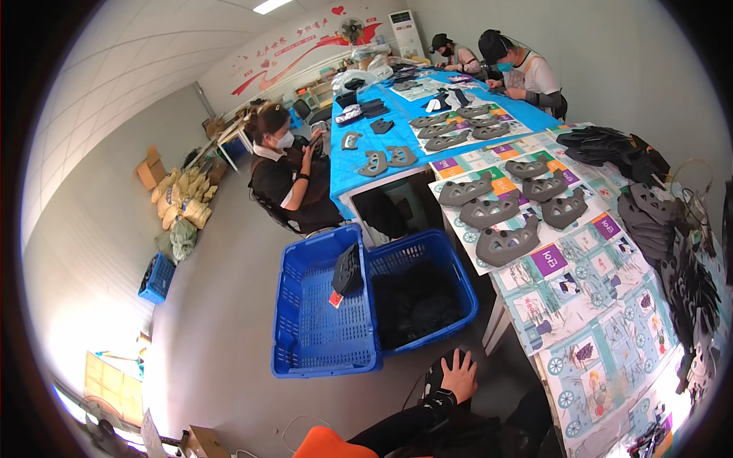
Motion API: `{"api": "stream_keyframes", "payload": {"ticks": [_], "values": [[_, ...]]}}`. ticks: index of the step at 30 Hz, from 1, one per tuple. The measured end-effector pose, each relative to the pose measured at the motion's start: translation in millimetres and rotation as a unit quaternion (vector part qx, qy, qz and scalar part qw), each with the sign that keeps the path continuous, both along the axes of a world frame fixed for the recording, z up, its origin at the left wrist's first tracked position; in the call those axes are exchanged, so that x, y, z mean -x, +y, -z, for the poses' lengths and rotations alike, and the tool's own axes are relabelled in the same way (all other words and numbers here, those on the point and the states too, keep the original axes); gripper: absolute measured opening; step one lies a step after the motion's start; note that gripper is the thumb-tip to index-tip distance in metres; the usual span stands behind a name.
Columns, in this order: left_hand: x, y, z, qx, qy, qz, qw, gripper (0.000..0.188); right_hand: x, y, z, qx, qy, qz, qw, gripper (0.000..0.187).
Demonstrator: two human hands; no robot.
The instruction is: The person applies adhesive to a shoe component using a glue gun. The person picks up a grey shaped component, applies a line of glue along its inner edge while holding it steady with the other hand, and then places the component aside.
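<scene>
My left hand (458, 375) reaches in from the lower edge in a black sleeve, fingers stretched out and spread. It lies against a dark surface (434, 375) whose kind I cannot make out. My right hand does not show. Above my left hand stands a blue plastic crate (326, 360), holding a black molded part (347, 271) with a red tag (336, 299). Behind it, a second blue crate (467, 301) contains a heap of black pieces (416, 301). Right of my hand, several dark grey curved shells with cut-outs (508, 243) lie on a printed table cover (550, 290).
Stacked dark parts (672, 259) line the table's right side. A blue-covered table (359, 169) extends away with more grey shells (447, 141). One person (294, 183) sits at its left; two others (534, 76) work at its far right. Sacks (183, 198) lie along the left wall.
</scene>
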State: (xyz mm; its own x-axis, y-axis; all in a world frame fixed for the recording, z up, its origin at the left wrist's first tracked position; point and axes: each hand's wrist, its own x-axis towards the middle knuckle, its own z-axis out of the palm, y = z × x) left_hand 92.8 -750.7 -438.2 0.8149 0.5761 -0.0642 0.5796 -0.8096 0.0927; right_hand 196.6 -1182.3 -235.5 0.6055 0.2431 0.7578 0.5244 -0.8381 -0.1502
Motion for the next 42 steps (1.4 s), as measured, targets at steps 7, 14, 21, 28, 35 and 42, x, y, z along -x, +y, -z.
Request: {"api": "stream_keyframes", "payload": {"ticks": [7,14,21,28,35,42], "values": [[-5.3,-0.7,1.6,-0.003,-0.004,0.006,1.000,0.065,1.1,-0.9,0.9,-0.005,0.013,0.008,1.000,0.040],[-4.1,-1.4,2.2,-0.008,-0.010,0.005,1.000,0.063,1.0,-1.2,1.8,0.010,0.002,0.005,1.000,0.038],[-4.1,-1.0,2.4,-0.001,-0.012,0.003,1.000,0.062,-1.3,-1.9,2.2,0.022,-0.016,-0.004,1.000,0.032],[-5.0,-1.9,1.9,-0.002,-0.004,0.002,1.000,0.062,-1.3,-5.3,5.8,0.025,-0.026,-0.006,0.999,0.031],[-4.6,-2.2,-1.1,-0.004,0.006,0.003,1.000,0.062,-0.8,-7.1,7.4,0.025,-0.012,-0.003,1.000,0.032],[-4.8,-2.5,0.6,-0.007,0.008,0.005,1.000,0.061,1.1,-5.4,6.8,0.033,-0.016,0.016,0.999,0.035]]}}
